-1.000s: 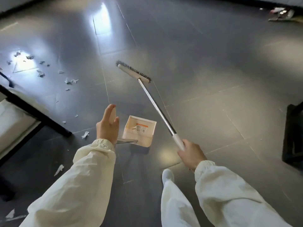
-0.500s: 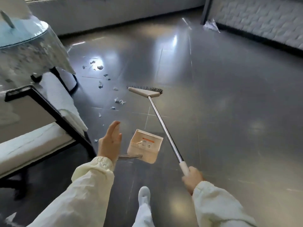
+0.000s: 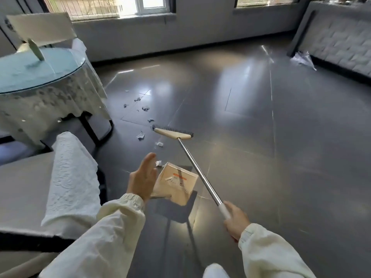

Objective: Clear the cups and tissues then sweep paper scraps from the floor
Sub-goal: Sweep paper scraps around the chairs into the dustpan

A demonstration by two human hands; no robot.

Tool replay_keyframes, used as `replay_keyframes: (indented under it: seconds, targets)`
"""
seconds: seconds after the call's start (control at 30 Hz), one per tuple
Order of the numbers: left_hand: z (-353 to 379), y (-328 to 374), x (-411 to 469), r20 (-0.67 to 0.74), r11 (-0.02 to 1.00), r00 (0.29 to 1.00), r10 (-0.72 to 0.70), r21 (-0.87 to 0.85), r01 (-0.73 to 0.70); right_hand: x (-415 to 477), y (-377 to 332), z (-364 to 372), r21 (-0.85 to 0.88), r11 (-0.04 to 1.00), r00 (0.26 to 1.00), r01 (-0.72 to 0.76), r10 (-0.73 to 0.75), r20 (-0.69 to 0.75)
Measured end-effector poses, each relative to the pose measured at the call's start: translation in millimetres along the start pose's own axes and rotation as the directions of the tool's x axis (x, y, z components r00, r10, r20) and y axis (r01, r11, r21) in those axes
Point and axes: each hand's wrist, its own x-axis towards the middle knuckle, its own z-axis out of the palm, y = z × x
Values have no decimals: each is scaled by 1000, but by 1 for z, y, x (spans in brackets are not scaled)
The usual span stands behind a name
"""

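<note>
A glossy dark grey tiled floor (image 3: pixel 261 157) fills the room. The right hand (image 3: pixel 236 223) wraps the white grip of a steel-shafted, cream-headed broom (image 3: pixel 192 159), whose shaft points forward-left. Torn white paper scraps (image 3: pixel 140 135) lie just left of and beyond its head, on the side of the left hand (image 3: pixel 141 179), which carries a cream plastic dustpan (image 3: pixel 176 183), its hold hidden.

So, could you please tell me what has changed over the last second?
The broom has moved towards the scraps, and the left end of its head now sits right beside them. Nothing was taken up or let go. The right hand still grips the broom's handle, and the left hand still carries the dustpan above the floor.
</note>
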Motion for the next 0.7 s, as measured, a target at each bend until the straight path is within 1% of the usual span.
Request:
replay_keyframes:
  seconds: [0.1, 0.2, 0.3, 0.4, 0.5, 0.57, 0.7]
  targets:
    - [42, -6, 102, -65, 999, 997, -47, 20, 49, 93, -51, -41, -4, 998, 997, 69, -68, 33]
    - [92, -4, 201, -126, 997, 989, -79, 3, 80, 200, -104, -84, 73, 992, 993, 102, -106, 53]
    - [125, 7, 300, -175, 992, 978, -116, 23, 122, 299, -171, -135, 86, 990, 987, 115, -124, 103]
    - [135, 20, 389, -191, 973, 957, -221, 20, 229, 387, -248, -179, 6, 988, 981, 151, -151, 122]
    - [146, 22, 465, -249, 963, 932, -264, -21, 268, 471, -325, -201, -94, 987, 985, 130, -117, 128]
    - [157, 18, 520, -281, 957, 916, -286, -46, 285, 525, -367, -208, -167, 974, 985, 152, -135, 109]
    - [187, -6, 643, -264, 935, 897, -355, -121, 335, 642, -434, -217, -262, 946, 976, 193, -159, 146]
